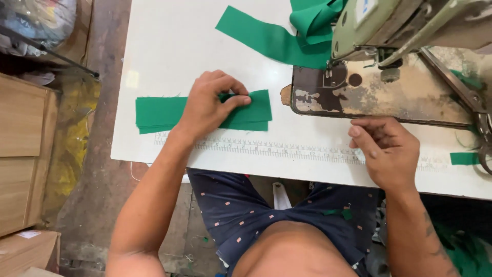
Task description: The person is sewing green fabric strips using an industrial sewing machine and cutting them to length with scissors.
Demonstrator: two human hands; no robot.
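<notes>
Left hand [207, 105]: pinching top strip of green strip stack [159, 114];
Right hand [387, 151]: fingers curled, resting empty on tabletop [169, 46] beside sewing machine [405, 56]

Two hands [215, 105], one sewing machine [405, 31], one stack of green strips [159, 114].

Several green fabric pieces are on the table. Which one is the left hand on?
The left hand presses the flat stack of green strips near the table's front edge, not the long strip by the sewing machine.

Worn concrete floor [102, 169], wood cabinet [23, 154] nr table.
</notes>
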